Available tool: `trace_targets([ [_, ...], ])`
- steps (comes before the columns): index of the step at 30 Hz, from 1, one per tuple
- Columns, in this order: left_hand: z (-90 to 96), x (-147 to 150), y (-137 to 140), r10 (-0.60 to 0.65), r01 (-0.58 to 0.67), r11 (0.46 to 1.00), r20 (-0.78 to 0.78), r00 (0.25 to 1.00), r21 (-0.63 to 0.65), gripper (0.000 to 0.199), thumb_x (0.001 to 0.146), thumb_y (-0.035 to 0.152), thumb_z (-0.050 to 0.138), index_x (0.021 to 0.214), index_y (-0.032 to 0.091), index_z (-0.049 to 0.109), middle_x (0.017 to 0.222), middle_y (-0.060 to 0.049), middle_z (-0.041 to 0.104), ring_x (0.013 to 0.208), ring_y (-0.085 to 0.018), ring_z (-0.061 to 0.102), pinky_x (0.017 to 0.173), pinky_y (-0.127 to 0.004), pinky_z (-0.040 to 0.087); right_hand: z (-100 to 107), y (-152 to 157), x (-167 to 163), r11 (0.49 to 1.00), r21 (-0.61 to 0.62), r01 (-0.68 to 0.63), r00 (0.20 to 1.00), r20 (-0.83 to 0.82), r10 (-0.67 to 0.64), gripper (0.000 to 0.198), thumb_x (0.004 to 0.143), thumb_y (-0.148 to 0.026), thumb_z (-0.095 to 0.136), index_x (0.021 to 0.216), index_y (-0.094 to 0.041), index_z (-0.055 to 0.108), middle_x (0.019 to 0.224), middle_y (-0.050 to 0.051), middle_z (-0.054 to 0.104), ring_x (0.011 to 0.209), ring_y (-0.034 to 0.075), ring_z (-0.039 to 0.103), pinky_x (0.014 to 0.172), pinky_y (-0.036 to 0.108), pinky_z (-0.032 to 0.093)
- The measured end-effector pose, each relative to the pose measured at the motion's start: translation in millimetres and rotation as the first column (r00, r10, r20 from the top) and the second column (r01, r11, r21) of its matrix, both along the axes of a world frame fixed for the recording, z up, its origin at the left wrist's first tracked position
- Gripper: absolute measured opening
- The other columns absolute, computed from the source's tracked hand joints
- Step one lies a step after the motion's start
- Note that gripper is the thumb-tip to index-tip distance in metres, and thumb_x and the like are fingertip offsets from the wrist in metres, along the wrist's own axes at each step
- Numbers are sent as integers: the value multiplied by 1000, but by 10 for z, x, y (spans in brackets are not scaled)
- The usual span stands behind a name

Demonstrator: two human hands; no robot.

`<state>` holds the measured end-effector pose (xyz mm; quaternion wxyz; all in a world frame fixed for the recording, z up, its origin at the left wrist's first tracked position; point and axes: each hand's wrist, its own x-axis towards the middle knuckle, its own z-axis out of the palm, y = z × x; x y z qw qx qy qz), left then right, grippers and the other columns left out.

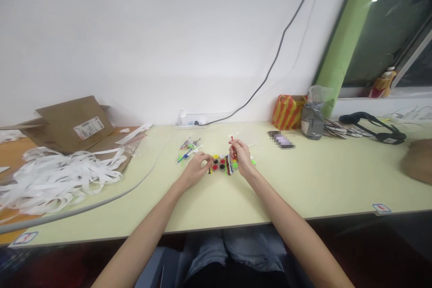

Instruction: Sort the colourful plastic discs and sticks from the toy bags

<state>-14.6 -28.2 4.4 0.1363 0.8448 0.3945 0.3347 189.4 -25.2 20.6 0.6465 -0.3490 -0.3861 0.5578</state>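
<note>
My right hand [241, 155] is raised a little over the table, thumb and fingers pinching a small red plastic piece [231, 138] whose narrow tip sticks up. My left hand [198, 167] rests lower, fingertips together at the left edge of a cluster of round coloured pieces [222, 166] in red, black and yellow; what they pinch, if anything, is hidden. A bundle of thin coloured strips [229, 165] lies across the cluster between both hands. Green and yellow pieces show partly behind my right hand. Beyond my left hand lies a loose pile of small coloured plastic sticks [189, 147].
White ribbon [60, 180] heaps beside an opened cardboard box [76, 123] on the left. A grey cable [111, 198] crosses the table there. A power strip [192, 120] sits by the wall. Rightward are a phone [281, 140], striped bag [286, 112], grey package [312, 120] and black strap [371, 128].
</note>
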Motion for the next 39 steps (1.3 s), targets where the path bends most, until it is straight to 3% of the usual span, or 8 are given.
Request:
trace_targets([
  [6,41,-23,9,8,-9,1000,37,999,25,29,100,34,42,91,21,67,84,-3,68,87,-19,61,88,-36,45,-21,5,2,1000,3,-8,1000,20,8,22,75,-40,67,82,-21,57,50,-8,45,41,8,36,41,22,29],
  [11,128,9,-70,31,-34,998,48,998,58,46,103,38,33,68,20,57,77,-3,63,79,-17,56,81,-33,43,9,-58,-48,993,81,-85,973,223,65,25,73,-42,73,75,-18,67,68,-1,60,54,10,49,47,22,35],
  [18,122,131,-152,-52,52,999,-12,999,9,36,99,41,44,81,20,67,74,-2,61,74,-16,54,74,-31,43,21,-148,-148,939,126,-321,907,328,266,33,75,-49,72,76,-16,70,55,-3,55,49,9,46,50,22,38],
  [21,88,112,-114,1,1,999,-34,999,51,37,99,37,42,75,20,64,69,-2,58,68,-16,53,69,-30,42,11,-148,-148,951,112,-290,914,328,240,33,75,-48,72,84,-17,70,64,0,62,53,10,52,50,22,41],
  [24,55,32,-41,212,-193,967,-109,971,164,33,95,31,45,66,20,56,65,-2,57,63,-16,52,65,-29,40,0,-137,-132,965,97,-242,935,289,205,37,74,-43,71,103,-20,68,75,1,66,57,11,56,50,22,43],
  [27,31,-76,29,368,-329,919,-172,914,219,27,88,26,51,61,21,54,62,-3,58,59,-17,54,60,-29,36,-13,-125,-120,974,87,-207,946,270,177,31,74,-38,67,99,-19,67,70,-2,61,54,10,54,49,22,42],
  [32,-17,-180,95,414,-371,904,-224,882,210,27,84,26,51,57,21,53,56,-4,59,57,-19,56,56,-29,31,-15,-117,-118,977,78,-200,942,289,170,21,73,-33,63,86,-17,67,61,-3,57,48,8,48,45,21,37],
  [39,-57,-158,103,336,-309,941,-258,906,140,39,92,35,47,56,21,52,53,-3,55,52,-18,51,55,-29,30,0,-113,-114,983,82,-163,954,269,136,18,71,-30,62,84,-18,66,56,-4,54,47,9,47,45,21,36],
])
